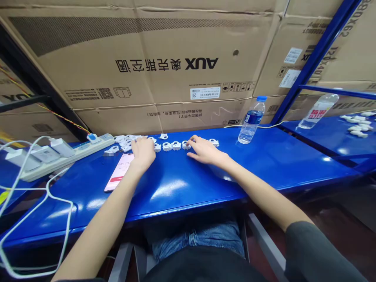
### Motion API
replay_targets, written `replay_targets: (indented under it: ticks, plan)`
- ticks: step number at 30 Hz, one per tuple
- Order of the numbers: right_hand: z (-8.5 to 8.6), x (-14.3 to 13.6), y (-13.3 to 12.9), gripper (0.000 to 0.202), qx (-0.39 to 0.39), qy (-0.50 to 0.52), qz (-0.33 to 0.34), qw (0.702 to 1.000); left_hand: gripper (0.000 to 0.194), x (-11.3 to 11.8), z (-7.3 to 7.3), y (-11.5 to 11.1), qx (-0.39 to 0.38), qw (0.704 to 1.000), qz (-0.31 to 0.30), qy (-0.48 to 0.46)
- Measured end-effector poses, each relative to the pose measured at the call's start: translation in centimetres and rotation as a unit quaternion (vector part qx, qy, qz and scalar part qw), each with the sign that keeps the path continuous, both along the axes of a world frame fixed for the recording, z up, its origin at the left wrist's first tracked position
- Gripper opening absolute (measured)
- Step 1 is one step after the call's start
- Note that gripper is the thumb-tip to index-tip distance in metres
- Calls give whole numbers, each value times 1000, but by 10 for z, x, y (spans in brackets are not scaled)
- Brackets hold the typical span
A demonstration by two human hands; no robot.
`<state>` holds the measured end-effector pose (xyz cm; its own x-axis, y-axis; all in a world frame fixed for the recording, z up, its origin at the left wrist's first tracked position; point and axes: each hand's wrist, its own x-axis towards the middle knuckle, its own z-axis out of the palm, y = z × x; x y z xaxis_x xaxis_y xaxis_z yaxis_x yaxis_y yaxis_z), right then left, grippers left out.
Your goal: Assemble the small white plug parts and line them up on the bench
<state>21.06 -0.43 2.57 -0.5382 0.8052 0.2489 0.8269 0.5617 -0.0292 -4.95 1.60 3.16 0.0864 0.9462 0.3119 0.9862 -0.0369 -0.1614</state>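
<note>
Row of white pieces (pixel 176 148) lined up under my right hand (pixel 205 150) | loose pile (pixel 126 147) left beside left hand (pixel 143 153) | fingers' grip: can't tell

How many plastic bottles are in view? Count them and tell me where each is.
2. A blue-capped bottle stands on the blue table, right of the right hand; another bottle is farther right, past the blue post, on the neighbouring surface.

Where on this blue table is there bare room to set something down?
Bare: between the forearms, in front of the row of white parts; and right of the right forearm, in front of the blue-capped bottle. Crowded: back left, with loose parts, phone and power strip by the left hand.
</note>
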Motion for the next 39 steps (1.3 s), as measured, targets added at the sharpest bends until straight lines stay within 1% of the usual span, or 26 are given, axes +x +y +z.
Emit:
replay_targets:
  ticks: [4, 7, 8, 9, 11, 12, 13, 15, 17, 19, 21, 24, 27, 30, 33, 39]
  plan:
    - [0, -7, -10, 40, 12, 3, -1, 1000, 29, 7, 12, -10, 3, 1000, 12, -5]
    - [0, -7, -31, 45, 16, 29, -4, 999, 34, 18, 16, -31, 5, 1000, -12, -17]
    - [-1, -6, -40, 48, 12, 41, -6, 999, 38, 23, 15, -41, 8, 999, -24, -27]
    - [-2, -4, -49, 51, 4, 52, -12, 999, 42, 28, 11, -53, 15, 997, -44, -57]
    - [-6, -1, -68, 59, -32, 70, -37, 996, 52, 38, 1, -77, 5, 990, -101, -102]
    - [-8, 1, -75, 63, -56, 73, -54, 994, 55, 43, -4, -87, -2, 986, -116, -118]
    - [-10, 1, -81, 67, -80, 76, -69, 992, 59, 48, -10, -96, -14, 984, -125, -128]
    - [-14, 1, -88, 73, -118, 82, -90, 986, 62, 54, -18, -107, -40, 983, -106, -145]
    - [-18, -2, -89, 76, -143, 86, -107, 980, 64, 58, -22, -109, -64, 982, -81, -161]
    - [-22, -7, -88, 78, -155, 81, -131, 976, 66, 59, -26, -109, -71, 980, -61, -176]
    - [-26, -12, -88, 80, -145, 72, -148, 976, 68, 58, -32, -110, -76, 980, -44, -179]
    - [-31, -16, -90, 81, -118, 75, -139, 980, 70, 57, -44, -115, -86, 984, -21, -155]
    - [-34, -18, -94, 83, -136, 88, -146, 976, 69, 58, -50, -120, -89, 987, -35, -130]
    - [-34, -20, -96, 87, -156, 94, -172, 968, 66, 59, -50, -121, -107, 986, -55, -118]
    - [-34, -22, -97, 90, -160, 94, -176, 967, 66, 60, -48, -119, -113, 986, -49, -113]
    - [-34, -21, -97, 81, -159, 90, -171, 968, 64, 59, -48, -122, -100, 987, -54, -111]
